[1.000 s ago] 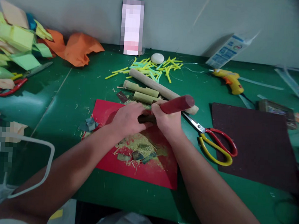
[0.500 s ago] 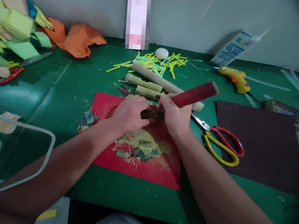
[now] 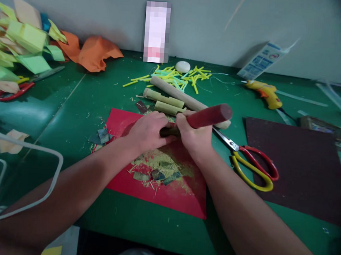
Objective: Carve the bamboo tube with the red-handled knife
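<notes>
My right hand [image 3: 194, 136] is wrapped round the thick red handle [image 3: 210, 116] of a tool whose working end is hidden by my fingers. The handle points up and to the right. Close on its left, my left hand [image 3: 148, 132] grips a dark bamboo piece [image 3: 169, 132], mostly covered by the fingers. Both hands are over a red sheet [image 3: 121, 182]. Pale shavings and dust [image 3: 156, 163] lie on it, among several dark green chips [image 3: 157, 175]. Just beyond the hands are two cut bamboo tubes, the nearer one [image 3: 167, 107] and the notched one [image 3: 163, 98].
A wooden rod [image 3: 180, 93] lies behind the bamboo. Scissors [image 3: 252, 163] with red and yellow handles rest at the right, beside a dark sheet [image 3: 292, 165]. Further back are a yellow glue gun [image 3: 265, 93] and cut yellow straws [image 3: 170, 77]. Folded papers [image 3: 25, 38] crowd the left.
The red handle first swung up and right with my right hand, then came back left and lower. My left hand keeps its grip on the bamboo piece. The camera view shifted slightly.
</notes>
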Demonstrator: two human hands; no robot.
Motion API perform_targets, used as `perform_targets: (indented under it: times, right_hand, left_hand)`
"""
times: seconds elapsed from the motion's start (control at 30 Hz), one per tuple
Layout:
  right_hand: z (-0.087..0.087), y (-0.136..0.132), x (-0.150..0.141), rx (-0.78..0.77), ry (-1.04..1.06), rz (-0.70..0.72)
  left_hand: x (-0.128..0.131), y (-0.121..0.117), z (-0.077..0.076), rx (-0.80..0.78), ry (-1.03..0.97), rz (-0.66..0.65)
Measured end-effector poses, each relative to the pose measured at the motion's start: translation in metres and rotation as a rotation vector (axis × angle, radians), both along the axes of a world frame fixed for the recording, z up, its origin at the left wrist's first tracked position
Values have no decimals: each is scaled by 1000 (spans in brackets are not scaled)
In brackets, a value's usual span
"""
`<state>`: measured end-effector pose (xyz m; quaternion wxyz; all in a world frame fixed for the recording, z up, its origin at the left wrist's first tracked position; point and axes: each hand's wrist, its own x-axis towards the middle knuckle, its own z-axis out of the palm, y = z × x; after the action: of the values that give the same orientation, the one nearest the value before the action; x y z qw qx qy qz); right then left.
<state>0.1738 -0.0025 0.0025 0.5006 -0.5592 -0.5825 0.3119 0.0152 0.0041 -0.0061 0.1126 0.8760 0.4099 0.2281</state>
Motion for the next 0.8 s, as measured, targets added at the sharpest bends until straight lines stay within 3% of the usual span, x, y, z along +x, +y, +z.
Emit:
perform_targets:
  times: [0.17, 0.3, 0.43, 0.6, 0.8]
  right_hand:
    - [0, -2, -2, -21, -91, 40]
    - [2, 1, -1, -10, -5, 16]
    - [8, 1, 2, -67, 68, 84]
    - [10, 3, 1, -12, 135, -41]
    - [4, 7, 1, 2, 89, -16]
  left_hand:
    - [-2, 4, 0, 19, -11, -27]
    - [-1, 5, 0, 3, -26, -45]
    - [0, 4, 0, -34, -29, -38]
    - [-1, 3, 1, -34, -34, -27]
    - [1, 0, 1, -15, -20, 10]
